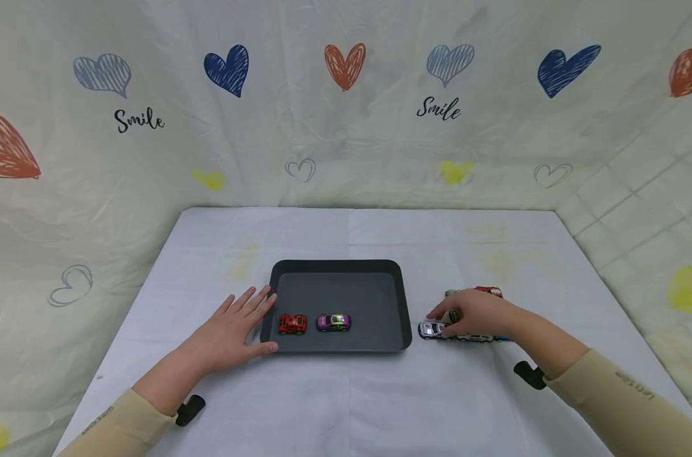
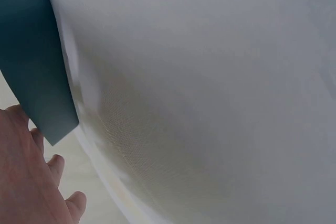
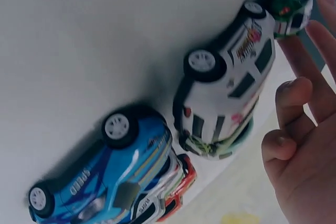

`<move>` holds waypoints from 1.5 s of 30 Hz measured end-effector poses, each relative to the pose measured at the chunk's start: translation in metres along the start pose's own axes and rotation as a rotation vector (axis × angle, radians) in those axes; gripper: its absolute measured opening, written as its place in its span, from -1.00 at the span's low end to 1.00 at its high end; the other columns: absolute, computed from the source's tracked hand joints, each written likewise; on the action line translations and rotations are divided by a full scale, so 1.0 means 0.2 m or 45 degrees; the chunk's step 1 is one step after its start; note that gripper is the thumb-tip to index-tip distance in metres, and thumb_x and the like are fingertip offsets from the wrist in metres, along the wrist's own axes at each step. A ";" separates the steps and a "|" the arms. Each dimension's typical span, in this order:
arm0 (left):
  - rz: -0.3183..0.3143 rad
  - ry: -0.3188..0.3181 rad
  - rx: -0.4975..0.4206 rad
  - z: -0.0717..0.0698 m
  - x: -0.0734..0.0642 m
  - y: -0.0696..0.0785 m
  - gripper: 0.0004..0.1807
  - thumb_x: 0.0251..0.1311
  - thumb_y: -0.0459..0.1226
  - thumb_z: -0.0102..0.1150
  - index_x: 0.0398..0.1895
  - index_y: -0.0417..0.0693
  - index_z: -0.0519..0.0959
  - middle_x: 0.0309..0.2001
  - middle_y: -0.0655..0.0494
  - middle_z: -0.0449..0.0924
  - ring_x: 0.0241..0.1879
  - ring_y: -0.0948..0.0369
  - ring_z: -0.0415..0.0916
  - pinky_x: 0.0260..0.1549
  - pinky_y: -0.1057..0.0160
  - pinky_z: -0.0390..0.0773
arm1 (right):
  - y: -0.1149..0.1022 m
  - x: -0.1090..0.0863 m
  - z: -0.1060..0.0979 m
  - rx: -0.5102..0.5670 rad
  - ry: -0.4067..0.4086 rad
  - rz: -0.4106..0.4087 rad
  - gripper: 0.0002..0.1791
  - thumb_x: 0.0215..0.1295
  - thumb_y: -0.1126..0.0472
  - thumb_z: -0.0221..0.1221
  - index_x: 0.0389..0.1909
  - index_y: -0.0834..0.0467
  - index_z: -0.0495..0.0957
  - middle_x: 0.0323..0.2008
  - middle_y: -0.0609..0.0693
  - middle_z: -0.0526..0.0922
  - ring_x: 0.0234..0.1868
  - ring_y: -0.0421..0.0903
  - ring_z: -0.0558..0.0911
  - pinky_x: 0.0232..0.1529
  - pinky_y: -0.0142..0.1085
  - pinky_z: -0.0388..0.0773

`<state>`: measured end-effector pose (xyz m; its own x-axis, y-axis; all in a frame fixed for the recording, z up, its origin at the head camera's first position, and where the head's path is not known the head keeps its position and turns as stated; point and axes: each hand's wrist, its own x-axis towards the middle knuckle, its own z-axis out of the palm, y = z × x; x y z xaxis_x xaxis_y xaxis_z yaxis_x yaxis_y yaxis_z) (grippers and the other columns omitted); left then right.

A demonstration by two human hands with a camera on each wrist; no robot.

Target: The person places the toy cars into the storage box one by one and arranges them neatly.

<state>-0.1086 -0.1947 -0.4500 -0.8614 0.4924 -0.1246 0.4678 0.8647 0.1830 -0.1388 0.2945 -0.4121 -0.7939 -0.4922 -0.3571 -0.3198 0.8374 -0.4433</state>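
My left hand (image 1: 232, 330) rests with fingers spread at the left rim of a dark grey tray (image 1: 340, 265). Inside the tray a red toy car (image 1: 292, 324) sits left of a purple toy car (image 1: 333, 322). Right of the tray, my right hand (image 1: 483, 312) has its thumb and index finger round a silver toy car (image 1: 430, 329). In the right wrist view this car (image 3: 291, 6) shows green markings, with fingertips right at it. A white toy car (image 3: 231, 80) and a blue toy car (image 3: 115, 174) stand behind it in line.
Beyond the right hand a red toy car (image 1: 489, 291) partly shows, with a greenish one (image 1: 451, 292) mostly hidden. A white cloth (image 1: 346, 406) covers the table. A hanging sheet with printed hearts (image 1: 346, 127) closes off the back and sides.
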 end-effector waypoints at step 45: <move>0.024 0.010 -0.006 -0.01 -0.01 0.00 0.06 0.19 0.43 -0.04 0.60 0.07 0.00 0.60 0.09 -0.15 0.55 -0.08 -0.18 0.43 -0.26 -0.11 | -0.23 0.12 -0.14 -0.024 0.082 -0.170 -0.62 0.23 0.10 0.37 0.09 -0.13 0.68 0.01 -0.22 0.65 0.08 -0.03 0.61 0.03 -0.07 0.59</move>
<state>-0.1064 -0.1962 -0.4471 -0.8539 0.5080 -0.1132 0.4832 0.8547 0.1898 -0.1569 0.2505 -0.3772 -0.7749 -0.5838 -0.2424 -0.4341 0.7702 -0.4673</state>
